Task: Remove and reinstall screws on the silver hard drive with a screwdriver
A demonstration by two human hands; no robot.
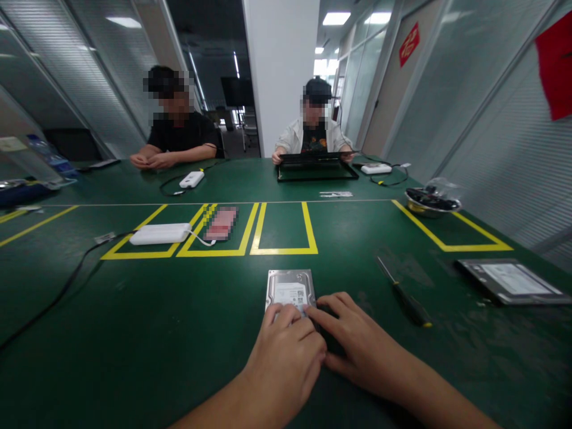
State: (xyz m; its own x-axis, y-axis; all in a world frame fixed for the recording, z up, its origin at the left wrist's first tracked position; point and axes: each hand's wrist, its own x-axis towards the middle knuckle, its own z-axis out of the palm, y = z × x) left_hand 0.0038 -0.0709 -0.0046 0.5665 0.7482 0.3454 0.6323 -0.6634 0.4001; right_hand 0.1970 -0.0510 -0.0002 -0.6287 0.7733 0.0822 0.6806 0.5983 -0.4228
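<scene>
A silver hard drive with a white printed label lies flat on the green table, directly in front of me. My left hand covers its near end, fingers bent and closed over the label. Whether something small sits under those fingers is hidden. Along the drive's right side is my right hand, its index fingertip on the label and its thumb low by the near corner. A screwdriver with a dark and yellow handle lies to the right of my hands.
Farther right lies a dark flat device with a white label; beyond it, a metal bowl of dark parts. Yellow tape marks the table. A white power bank is cabled to a phone. Two people sit opposite, one holding a black frame.
</scene>
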